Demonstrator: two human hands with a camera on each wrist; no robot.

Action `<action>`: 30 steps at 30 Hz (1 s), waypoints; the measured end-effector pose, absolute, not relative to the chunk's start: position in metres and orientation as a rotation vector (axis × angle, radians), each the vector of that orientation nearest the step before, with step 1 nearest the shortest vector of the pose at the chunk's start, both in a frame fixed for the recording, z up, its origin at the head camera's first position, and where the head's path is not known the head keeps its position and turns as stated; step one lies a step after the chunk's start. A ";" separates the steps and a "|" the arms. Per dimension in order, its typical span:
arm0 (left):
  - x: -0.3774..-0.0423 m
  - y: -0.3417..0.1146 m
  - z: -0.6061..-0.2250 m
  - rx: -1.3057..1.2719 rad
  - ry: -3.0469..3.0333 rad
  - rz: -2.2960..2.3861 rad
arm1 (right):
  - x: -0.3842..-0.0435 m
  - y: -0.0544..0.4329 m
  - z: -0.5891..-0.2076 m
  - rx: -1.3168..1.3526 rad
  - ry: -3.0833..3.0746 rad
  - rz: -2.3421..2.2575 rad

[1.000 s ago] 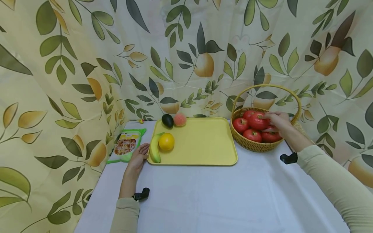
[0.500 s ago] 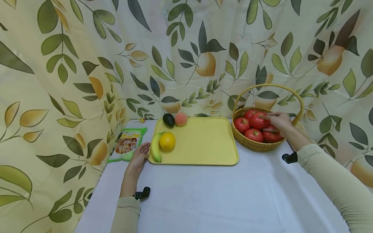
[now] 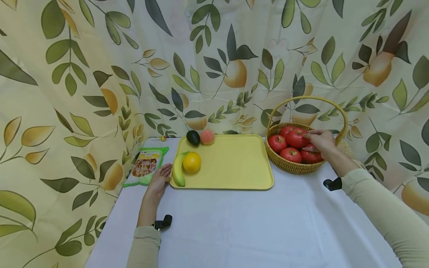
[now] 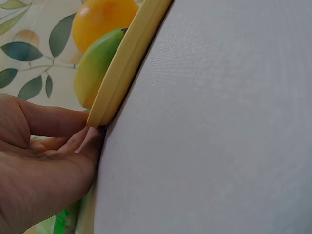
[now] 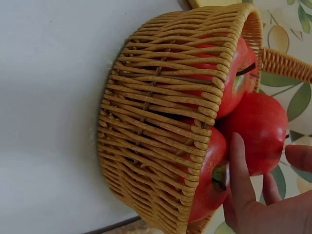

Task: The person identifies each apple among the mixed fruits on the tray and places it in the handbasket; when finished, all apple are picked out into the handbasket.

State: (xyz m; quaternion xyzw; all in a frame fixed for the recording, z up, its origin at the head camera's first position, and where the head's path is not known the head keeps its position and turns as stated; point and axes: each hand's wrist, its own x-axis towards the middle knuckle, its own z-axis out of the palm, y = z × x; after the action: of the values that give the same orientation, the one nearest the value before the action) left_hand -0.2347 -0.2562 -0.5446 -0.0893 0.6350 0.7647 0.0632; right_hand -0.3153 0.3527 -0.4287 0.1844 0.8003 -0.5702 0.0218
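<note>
My right hand (image 3: 321, 142) reaches into a wicker basket (image 3: 295, 168) and holds the top red apple (image 3: 296, 138). In the right wrist view the fingers (image 5: 241, 170) lie on both sides of this apple (image 5: 258, 131), which rests against the other apples (image 5: 207, 180) near the rim. My left hand (image 3: 160, 179) is at the left edge of a yellow tray (image 3: 231, 163). The left wrist view shows it pinching the tray's rim (image 4: 114, 92) at the corner. A banana (image 3: 178, 170) and an orange (image 3: 192, 162) lie on the tray close to this hand.
A dark avocado (image 3: 193, 138) and a peach (image 3: 207, 137) sit at the tray's back left. Left of the tray lies a green-edged food packet (image 3: 145, 167). The basket's tall handle (image 3: 306, 98) arches over the apples. A leaf-patterned curtain (image 3: 214, 67) hangs behind the white-covered table (image 3: 228, 223).
Both hands keep their places, left at the tray and right at the top apple. The whole view shifts only slightly.
</note>
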 end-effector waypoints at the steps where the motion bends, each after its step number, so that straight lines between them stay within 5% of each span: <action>1: -0.235 -0.257 -0.545 -0.271 1.913 2.312 | -0.315 0.352 -0.429 0.566 2.487 -1.764; 20: -0.234 -0.263 -0.523 -0.251 2.105 2.080 | -0.295 0.334 -0.425 0.504 2.787 -1.622; 30: -0.231 -0.268 -0.473 -0.181 2.488 1.798 | -0.282 0.304 -0.416 0.426 2.972 -1.457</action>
State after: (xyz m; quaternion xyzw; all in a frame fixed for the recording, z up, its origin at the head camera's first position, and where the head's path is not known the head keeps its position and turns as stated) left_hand -0.2309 -0.2684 -0.4729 -0.0587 0.8087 0.5844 0.0336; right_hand -0.2816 0.3039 -0.4158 0.1270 0.8863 -0.4344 -0.0978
